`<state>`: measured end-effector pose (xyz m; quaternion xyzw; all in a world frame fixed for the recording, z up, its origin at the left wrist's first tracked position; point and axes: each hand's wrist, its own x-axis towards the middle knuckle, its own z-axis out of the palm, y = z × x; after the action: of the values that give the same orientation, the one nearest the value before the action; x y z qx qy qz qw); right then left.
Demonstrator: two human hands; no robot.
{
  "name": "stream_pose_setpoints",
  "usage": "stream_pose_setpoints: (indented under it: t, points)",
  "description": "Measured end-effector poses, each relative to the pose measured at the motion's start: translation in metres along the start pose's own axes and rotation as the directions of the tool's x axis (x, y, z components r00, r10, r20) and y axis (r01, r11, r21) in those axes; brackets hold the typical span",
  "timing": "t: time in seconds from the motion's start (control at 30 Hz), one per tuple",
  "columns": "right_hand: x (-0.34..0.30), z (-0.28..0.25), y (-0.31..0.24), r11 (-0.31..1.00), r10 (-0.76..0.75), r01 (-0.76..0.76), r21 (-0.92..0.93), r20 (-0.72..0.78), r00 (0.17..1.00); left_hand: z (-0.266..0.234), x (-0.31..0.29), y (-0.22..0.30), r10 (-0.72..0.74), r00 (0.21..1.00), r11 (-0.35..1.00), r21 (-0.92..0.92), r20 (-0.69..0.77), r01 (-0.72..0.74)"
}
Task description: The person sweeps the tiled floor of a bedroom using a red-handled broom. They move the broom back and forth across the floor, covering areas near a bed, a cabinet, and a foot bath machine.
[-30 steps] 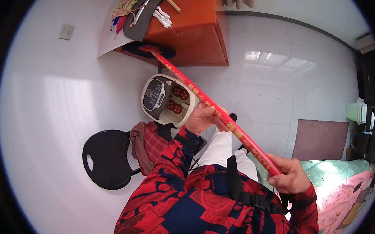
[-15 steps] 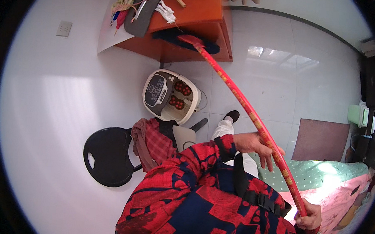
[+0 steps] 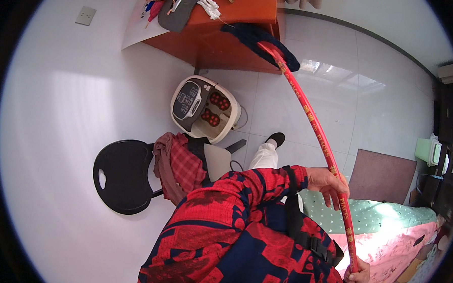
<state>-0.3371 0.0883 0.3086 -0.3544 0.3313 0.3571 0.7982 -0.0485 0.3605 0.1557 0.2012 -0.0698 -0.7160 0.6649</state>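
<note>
"Head view: what's in hand?"

"Mop with a red printed pole (image 3: 323,144), slanting from one o'clock down to between four and five, bending a little with the lens. Its navy fluffy mop head (image 3: 259,35) lies toward half past twelve, overlapping the orange-brown wooden cabinet (image 3: 215,42) at twelve. Whether the two touch, I can't tell."

"And the hands?"

"Right hand (image 3: 358,273), between four and five o'clock: fingers curled and clamped on the pole's near end. Left hand (image 3: 328,184), just before four: fingers bent and slightly apart against the pole, farther up. Whether they grip it, I can't tell."

"What's around them?"

"Bed with a green and pink cover (image 3: 370,216) near four o'clock, close by the hands, and a brown mat (image 3: 379,176) past three. Foot-bath tub (image 3: 228,126) with red massage rollers (image 3: 219,100) at eleven. Black folding chair (image 3: 129,180) at eight, with a red plaid garment (image 3: 187,162) just beside it."

"Anything on the cabinet?"

"White cloth gloves (image 3: 209,6), near its edge, toward twelve."
</note>
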Motion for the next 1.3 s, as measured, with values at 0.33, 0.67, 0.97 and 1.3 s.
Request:
stream_pose_setpoints:
  t: [0.33, 0.67, 0.97, 1.3]
  points:
    - [0.125, 0.062, -0.053, 0.932, 0.066, -0.077, -0.354, -0.044, 0.997, -0.075, -0.09, 0.011, 0.274, 0.906, 0.952, -0.041, -0.322, -0.303]
    - [0.293, 0.208, -0.098, 0.92, 0.139, -0.048, -0.388, 0.21, 0.968, -0.162, -0.25, 0.057, 0.444, 0.423, 0.717, 0.03, -0.79, -0.696]
    - [0.375, 0.274, -0.101, 0.883, 0.166, -0.036, -0.468, 0.24, 0.957, -0.228, -0.286, 0.074, 0.208, 0.028, 0.638, 0.114, -0.978, -0.761]
    - [0.411, 0.279, -0.103, 0.86, 0.157, -0.046, -0.508, 0.178, 0.971, -0.267, -0.265, 0.081, 0.025, -0.147, 0.608, 0.132, -0.989, -0.783]
